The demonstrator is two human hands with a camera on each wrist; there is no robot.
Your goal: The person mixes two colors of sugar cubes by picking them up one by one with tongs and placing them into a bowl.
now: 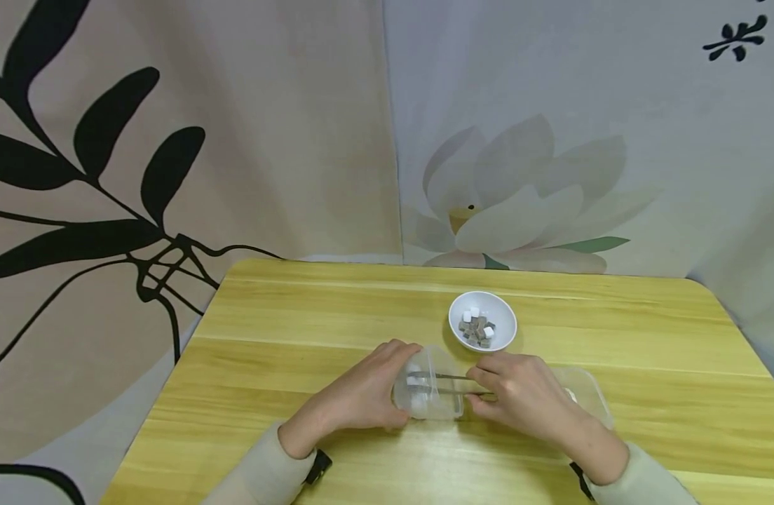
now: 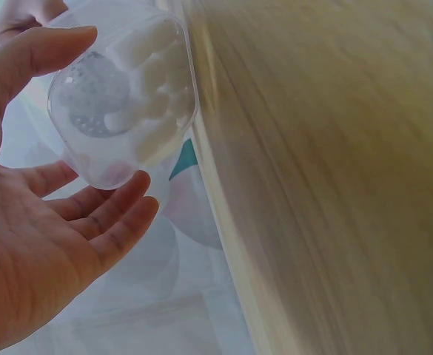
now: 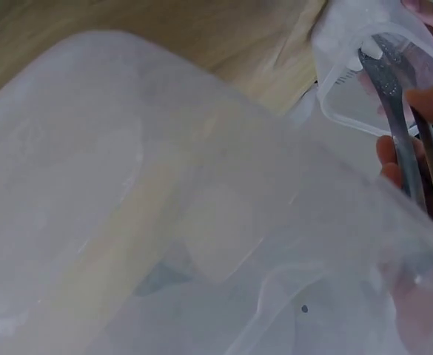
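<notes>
A clear plastic tub (image 1: pixel 432 408) lies tipped on its side, its mouth facing right. My left hand (image 1: pixel 364 393) holds it round the base, thumb on one side and fingers on the other. White cubes (image 2: pixel 153 85) are heaped along the tub's lower wall in the left wrist view. My right hand (image 1: pixel 526 393) grips metal tongs (image 3: pixel 390 92). Their arms reach through the tub's mouth, with the tips beside a white cube in the right wrist view. Behind the tub stands a white bowl (image 1: pixel 505 317) holding brownish-grey cubes and a few white ones.
A second clear plastic container (image 1: pixel 594 394) sits to the right, partly under my right wrist, with something white in it. It fills much of the right wrist view. The wooden table (image 1: pixel 286 315) ends at a printed curtain (image 1: pixel 311 140) behind.
</notes>
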